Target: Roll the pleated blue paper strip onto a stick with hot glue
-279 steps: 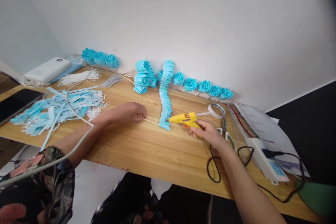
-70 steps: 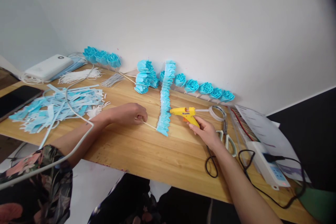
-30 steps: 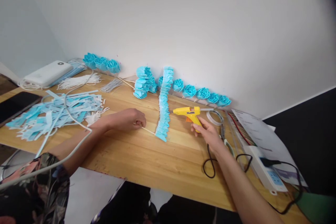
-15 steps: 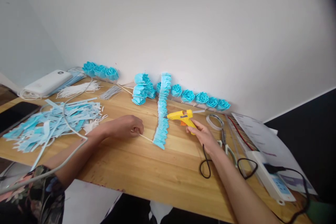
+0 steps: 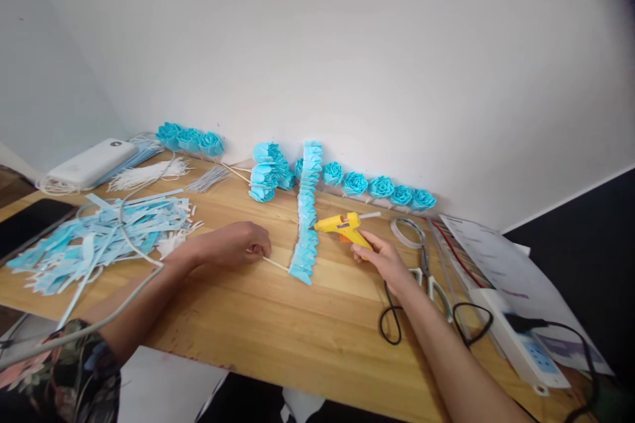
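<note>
My left hand is closed on a thin pale stick, whose far end meets the lower end of a long pleated blue strip. The strip runs up the wooden table towards the wall. My right hand grips a yellow glue gun, its nozzle pointing left at the strip's right edge, around the lower middle. A clear glue stick juts from the gun's back.
Blue paper flowers line the wall. Cut blue strips, a phone and a white power bank lie left. Scissors, a power strip and papers are right.
The glue gun's nozzle has shifted slightly down along the strip, and the gun is tilted a little differently. My left hand keeps its hold on the stick. The view has moved slightly.
</note>
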Available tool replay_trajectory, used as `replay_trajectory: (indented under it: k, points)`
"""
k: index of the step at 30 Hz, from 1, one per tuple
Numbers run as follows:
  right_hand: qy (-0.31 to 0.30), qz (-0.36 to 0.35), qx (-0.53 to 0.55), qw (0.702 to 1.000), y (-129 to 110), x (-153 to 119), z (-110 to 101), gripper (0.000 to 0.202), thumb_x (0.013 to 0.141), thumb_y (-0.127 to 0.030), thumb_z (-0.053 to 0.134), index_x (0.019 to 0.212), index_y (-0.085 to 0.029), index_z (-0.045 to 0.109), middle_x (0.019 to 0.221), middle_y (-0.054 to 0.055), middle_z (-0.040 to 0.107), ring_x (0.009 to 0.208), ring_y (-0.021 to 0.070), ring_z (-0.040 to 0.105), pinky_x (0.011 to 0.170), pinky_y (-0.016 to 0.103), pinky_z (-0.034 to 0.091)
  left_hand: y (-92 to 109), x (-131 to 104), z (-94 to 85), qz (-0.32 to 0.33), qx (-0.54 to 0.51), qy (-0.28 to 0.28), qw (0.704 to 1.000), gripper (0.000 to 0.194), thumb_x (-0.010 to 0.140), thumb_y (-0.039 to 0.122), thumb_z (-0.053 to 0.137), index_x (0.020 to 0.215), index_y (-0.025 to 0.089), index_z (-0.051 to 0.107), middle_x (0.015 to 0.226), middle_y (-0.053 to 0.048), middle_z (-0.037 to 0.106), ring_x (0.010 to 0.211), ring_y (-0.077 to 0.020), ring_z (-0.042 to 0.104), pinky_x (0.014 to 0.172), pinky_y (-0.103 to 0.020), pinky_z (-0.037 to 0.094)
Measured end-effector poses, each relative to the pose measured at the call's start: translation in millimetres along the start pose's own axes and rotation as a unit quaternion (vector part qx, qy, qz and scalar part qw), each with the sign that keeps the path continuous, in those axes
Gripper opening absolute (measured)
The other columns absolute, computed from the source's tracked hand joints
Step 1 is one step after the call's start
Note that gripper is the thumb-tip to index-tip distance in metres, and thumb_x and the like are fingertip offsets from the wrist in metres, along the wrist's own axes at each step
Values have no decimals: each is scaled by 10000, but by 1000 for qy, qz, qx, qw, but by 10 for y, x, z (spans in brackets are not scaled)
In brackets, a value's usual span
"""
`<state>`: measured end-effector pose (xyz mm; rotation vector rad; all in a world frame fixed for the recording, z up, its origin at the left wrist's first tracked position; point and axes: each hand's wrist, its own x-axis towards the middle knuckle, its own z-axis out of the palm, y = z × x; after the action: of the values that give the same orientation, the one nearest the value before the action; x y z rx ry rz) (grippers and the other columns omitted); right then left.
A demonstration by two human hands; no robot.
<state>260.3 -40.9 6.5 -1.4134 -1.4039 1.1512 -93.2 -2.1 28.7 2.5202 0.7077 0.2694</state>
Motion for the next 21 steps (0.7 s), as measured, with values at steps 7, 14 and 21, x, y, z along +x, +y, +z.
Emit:
replay_trajectory:
  k: [7,14,21]
  points:
    - [5,-22,-53,998,73,22,15,571,771,-436,684,1253,-135,629,718,13,630,624,146,513,621,291,424,-22,-3,6,18,-2,3,1000,258,763,4,511,839,179,685,840,-7,668,763,-117,580,698,-202,386]
    - [13,-13,-36,999,69,25,29,559,766,-428,687,1239,-135,631,734,22,632,615,143,509,601,289,423,15,6,-22,22,-2,-5,1000,244,782,7,504,829,170,680,814,-12,662,768,-124,577,714,-213,387]
    - [5,-16,-38,999,55,21,29,505,781,-429,679,1196,-143,648,723,16,626,613,139,505,593,279,415,18,7,-21,21,-13,-1,1000,255,773,-8,520,830,176,688,807,-7,657,748,-116,571,696,-202,380]
